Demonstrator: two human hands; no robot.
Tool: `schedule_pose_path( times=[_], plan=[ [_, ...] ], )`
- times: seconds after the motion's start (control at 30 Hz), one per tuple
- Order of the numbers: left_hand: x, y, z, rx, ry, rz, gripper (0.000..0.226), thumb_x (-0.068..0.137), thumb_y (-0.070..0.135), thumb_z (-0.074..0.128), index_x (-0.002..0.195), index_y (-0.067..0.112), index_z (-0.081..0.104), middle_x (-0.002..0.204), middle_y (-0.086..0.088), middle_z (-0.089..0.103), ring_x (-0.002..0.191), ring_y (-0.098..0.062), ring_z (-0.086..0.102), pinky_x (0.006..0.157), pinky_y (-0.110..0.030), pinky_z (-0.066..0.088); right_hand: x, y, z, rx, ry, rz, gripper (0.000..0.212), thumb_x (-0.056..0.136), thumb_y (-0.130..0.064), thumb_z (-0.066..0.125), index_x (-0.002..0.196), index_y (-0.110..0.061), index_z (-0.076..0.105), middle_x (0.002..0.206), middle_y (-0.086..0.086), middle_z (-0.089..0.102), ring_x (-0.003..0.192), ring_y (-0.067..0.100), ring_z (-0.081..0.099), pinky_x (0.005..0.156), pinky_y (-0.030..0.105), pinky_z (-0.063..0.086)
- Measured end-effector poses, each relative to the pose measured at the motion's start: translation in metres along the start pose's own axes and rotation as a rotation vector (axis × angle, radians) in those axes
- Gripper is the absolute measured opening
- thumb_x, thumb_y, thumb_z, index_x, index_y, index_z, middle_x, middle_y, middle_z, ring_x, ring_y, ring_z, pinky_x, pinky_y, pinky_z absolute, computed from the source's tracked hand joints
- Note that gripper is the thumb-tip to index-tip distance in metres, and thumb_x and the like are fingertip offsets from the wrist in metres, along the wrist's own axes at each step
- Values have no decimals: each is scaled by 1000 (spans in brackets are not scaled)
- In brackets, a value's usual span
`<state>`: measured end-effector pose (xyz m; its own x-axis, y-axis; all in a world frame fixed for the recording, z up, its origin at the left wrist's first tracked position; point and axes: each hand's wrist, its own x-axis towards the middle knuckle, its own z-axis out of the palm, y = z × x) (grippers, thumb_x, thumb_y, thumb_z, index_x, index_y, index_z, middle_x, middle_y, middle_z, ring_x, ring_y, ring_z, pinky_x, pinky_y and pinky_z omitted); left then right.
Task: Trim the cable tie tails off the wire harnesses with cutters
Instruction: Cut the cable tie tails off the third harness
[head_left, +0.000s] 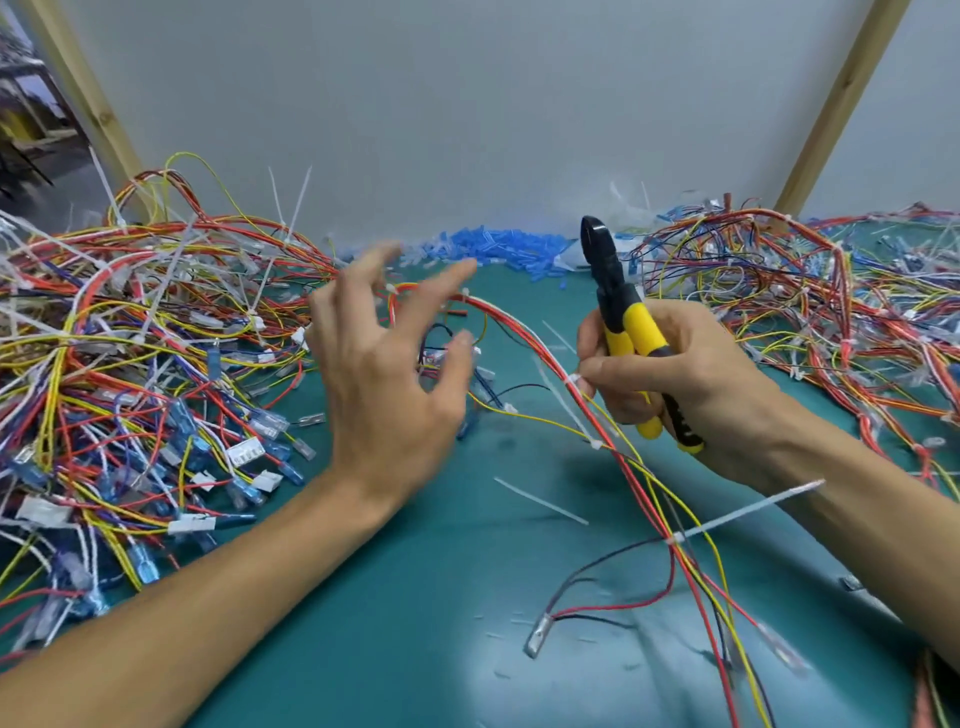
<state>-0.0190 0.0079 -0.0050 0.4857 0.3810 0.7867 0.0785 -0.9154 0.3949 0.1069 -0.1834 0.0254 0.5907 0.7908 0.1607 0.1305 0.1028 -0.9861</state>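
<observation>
Where the mat lies nearest the wearer: teal mat (415, 649), smooth and faintly glossy, sprinkled with tiny white offcuts; a tinned flat terminal (537, 636) on red and black leads rests on it.
Harness in hand (631, 478): thin red, yellow and white insulated wires, bundled, running from the near right corner up across the mat, touching the right thumb and passing under the left hand.
Uncut tail (753, 506): white nylon strip, stiff and straight, jutting from its tie head on this harness; left to trim.
Second tail (561, 405): another white strip on the same harness, just below the right thumb; it looks uncut.
Cut tail (540, 501): loose white strip flat on the mat; work done.
Right hand (675, 384): fingers wrapped round the cutter handles, thumb tip on the harness at a white tie head.
Cutters (602, 265): black steel head pointing up, away from any tie, blades together as far as shows; yellow dipped grips.
Left hand (384, 374): fingers spread, blurred, above the harness, holding nothing.
Left pile (130, 338): tangled harnesses with clear-blue sleeved terminals and many long tails (291, 208) standing up; judged untrimmed, the larger share.
Right pile (805, 291): similar harnesses, tie heads with no long tails; judged trimmed.
Blue sleeves (498, 249): heap of small translucent tubes at the mat's back edge.
Backdrop (467, 104): matt grey panel between bare wooden posts (841, 104).
</observation>
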Motion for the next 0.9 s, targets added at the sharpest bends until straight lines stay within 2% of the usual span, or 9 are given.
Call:
schedule_pose_path(
  times=[0.07,0.13,0.2,0.3,0.43,0.47,0.57,0.73,0.9],
  plan=[
    [-3,11,-2,124,-56,281,50,98,33,62,148,35,58,161,-9,41,140,-31,43,114,-49,31,-1,0,-1,-38,21,-28,11,76,-2,67,85,-7,63,67,15,65,50,17,45,47,25,35],
    [-11,22,-2,49,-200,392,48,102,40,52,148,26,59,163,-4,42,151,-23,37,120,-50,23,-3,-1,0,-121,16,-82,11,78,0,66,85,-7,62,65,11,66,53,14,50,48,22,37],
    [-15,25,-1,-5,-341,346,52,103,49,46,141,17,62,157,2,50,152,-16,38,125,-51,18,-4,-1,3,-213,12,-146,15,82,8,68,87,-6,63,64,5,65,55,9,57,50,17,41],
    [-11,21,-2,24,-458,263,56,99,64,42,125,20,67,145,7,60,146,-13,46,126,-51,17,-4,1,7,-361,4,-231,24,85,22,64,86,-1,62,69,1,63,61,7,64,60,17,48],
    [-11,23,-2,97,-557,243,61,92,76,39,120,31,71,145,12,58,146,-10,43,127,-51,14,-8,4,14,-399,-36,-242,23,85,23,61,86,0,58,73,12,58,65,31,60,63,46,52],
    [-11,23,-1,105,-558,244,58,91,75,43,120,33,71,146,12,58,147,-10,43,126,-51,14,-7,4,13,-382,-24,-241,24,85,23,61,86,0,57,73,11,57,64,30,58,62,45,52],
    [-12,22,-1,89,-530,258,46,85,68,58,112,33,71,143,10,59,146,-12,45,126,-53,17,-5,3,11,-347,6,-240,28,84,19,68,81,-4,54,70,1,49,62,13,46,60,25,43],
    [-19,27,3,52,-489,242,33,80,55,63,97,29,72,125,12,65,139,-13,52,124,-52,22,-7,3,17,-263,-38,-222,18,77,5,68,82,-1,52,70,-2,50,61,6,49,61,16,44],
    [-15,30,1,-2,-354,213,24,81,45,66,97,27,71,92,15,70,98,-10,67,119,-46,31,-4,-1,12,-80,126,-201,25,71,1,72,79,-12,53,63,5,53,55,20,49,48,22,39]
  ],
)
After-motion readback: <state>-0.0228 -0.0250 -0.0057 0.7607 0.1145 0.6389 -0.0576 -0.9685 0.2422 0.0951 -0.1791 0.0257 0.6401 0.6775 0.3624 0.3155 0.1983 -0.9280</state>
